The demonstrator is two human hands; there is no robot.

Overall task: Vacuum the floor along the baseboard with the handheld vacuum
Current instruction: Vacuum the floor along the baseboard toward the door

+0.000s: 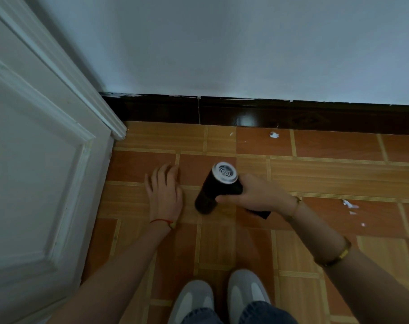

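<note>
Holding the vacuum [216, 188] in my right hand [257, 195], I have my fingers wrapped round its dark body, vented white cap tilted up toward the camera and the far end angled down at the floor [327, 174], between my two hands. Whether the nozzle touches the tile I cannot tell; it is dark and hidden behind the body.

My left hand [165, 190] lies flat on the floor just left of the vacuum, fingers straight and relaxed, gripping nothing.

My worry is aim. The vacuum points down at bare tile near my hands, while the white scraps lie elsewhere: one bit [274, 134] ahead of my right hand, close against the baseboard [292, 113], and a scatter [349, 204] off to the right of my right wrist. If I sweep from here without moving up to the wall, I would likely miss the strip along the baseboard altogether.

A second risk, as I judge it: the scraps look light, so any exhaust from that cap could blow them about. The baseboard also looks glossy and chipped at its top edge, so jamming the nozzle in hard could scuff it. My left hand sits close enough to get clipped on a leftward pass toward the door [47, 160].
</note>
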